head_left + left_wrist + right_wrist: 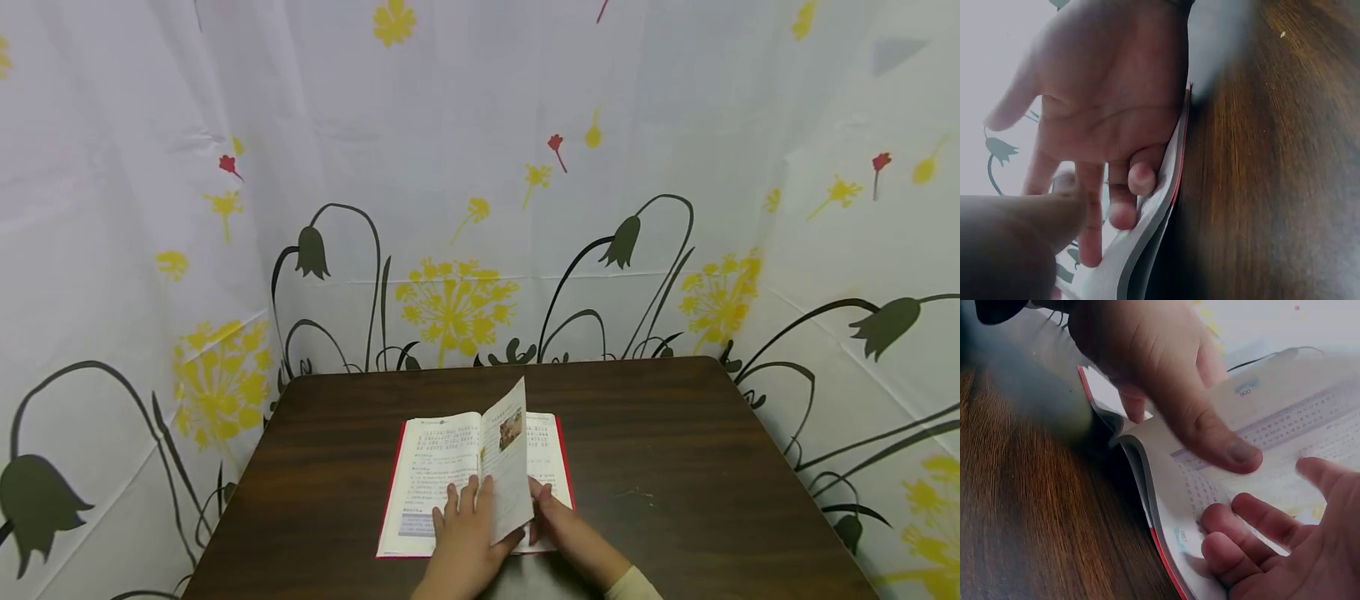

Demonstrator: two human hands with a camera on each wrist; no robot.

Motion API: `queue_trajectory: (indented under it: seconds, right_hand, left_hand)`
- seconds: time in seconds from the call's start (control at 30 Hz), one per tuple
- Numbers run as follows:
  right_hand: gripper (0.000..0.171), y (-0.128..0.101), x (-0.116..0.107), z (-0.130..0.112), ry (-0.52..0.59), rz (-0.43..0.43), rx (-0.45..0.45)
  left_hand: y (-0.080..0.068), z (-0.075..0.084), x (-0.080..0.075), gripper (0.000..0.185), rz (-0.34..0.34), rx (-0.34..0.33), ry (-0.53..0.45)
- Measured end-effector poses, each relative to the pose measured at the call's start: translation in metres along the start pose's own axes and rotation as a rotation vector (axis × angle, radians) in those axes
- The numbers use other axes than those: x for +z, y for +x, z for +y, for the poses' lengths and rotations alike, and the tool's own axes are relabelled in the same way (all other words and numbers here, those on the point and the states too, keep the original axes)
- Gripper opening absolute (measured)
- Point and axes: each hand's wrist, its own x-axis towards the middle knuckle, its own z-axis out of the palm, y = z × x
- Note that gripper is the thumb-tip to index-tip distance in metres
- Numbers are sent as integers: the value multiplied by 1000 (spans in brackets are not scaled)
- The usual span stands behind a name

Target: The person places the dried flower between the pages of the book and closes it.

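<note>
An open book [438,467] with red cover edges lies on the table, and one printed leaf [507,467] stands up near its middle. My left hand [459,533] rests over the left page with its fingers extended, its thumb reaching past the leaf's bottom corner. On the leaf's other side is my right hand [570,527], near the lower edge. The left wrist view shows the right palm [1110,106] with loosely extended fingers and the thumb held apart. In the right wrist view the left thumb [1210,437] lies across the page above the bent right fingers [1229,522].
The book lies on a dark wooden table [697,467], towards its near side. A pale sleeve [633,586] covers the right forearm. White cloth [442,125] printed with flowers hangs behind the table and along both sides.
</note>
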Motion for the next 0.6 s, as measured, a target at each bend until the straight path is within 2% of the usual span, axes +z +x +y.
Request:
queue_trajectory:
  seconds: [0.13, 0.27, 0.33, 0.43, 0.53, 0.6]
  right_hand:
    - [53, 3, 2, 5, -178, 24, -5]
    - [51, 6, 2, 11, -232, 36, -23]
    - [55, 7, 2, 13, -241, 34, -33]
    - [60, 8, 2, 15, -258, 21, -55]
    - [60, 8, 1, 13, -260, 22, -57]
    - [59, 9, 1, 12, -251, 29, -52]
  left_hand:
    - [-4, -4, -4, 85, -19, 3, -62]
    - [-7, -6, -10, 70, -12, 1, -140]
    - [-9, -9, -13, 65, 48, 3, -166]
    - [-12, -15, -16, 61, 181, -13, -167]
    - [-14, -23, -19, 67, 318, -54, -126]
    - [-14, -28, -20, 78, 391, -93, -98]
